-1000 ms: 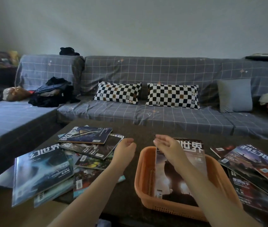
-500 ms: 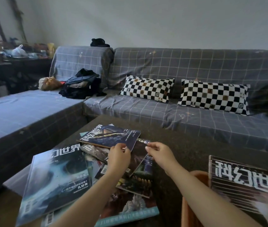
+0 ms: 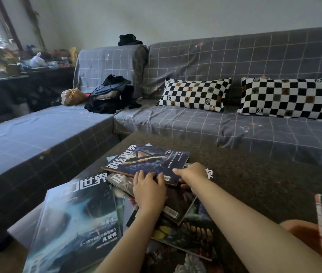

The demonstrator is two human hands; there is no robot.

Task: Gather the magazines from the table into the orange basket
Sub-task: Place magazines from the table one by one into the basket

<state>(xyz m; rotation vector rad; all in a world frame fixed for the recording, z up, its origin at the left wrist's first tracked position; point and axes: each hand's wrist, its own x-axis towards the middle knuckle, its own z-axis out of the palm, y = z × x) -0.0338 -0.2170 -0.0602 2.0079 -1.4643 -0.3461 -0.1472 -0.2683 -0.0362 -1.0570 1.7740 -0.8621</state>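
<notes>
Under both hands, 1 top magazine

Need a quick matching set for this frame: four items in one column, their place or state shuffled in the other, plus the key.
Items:
1. dark blue magazine
2. orange basket
3. checkered pillows
4. black bag

Places:
A. in the sofa's corner
B. at the frame's lower right, a magazine standing in it
C. on top of the pile, both hands on its near edge
D. against the sofa's backrest

Pairs: 1-C, 2-B, 3-D, 4-A

The left hand lies flat on the cover; the right hand is at its corner.
</notes>
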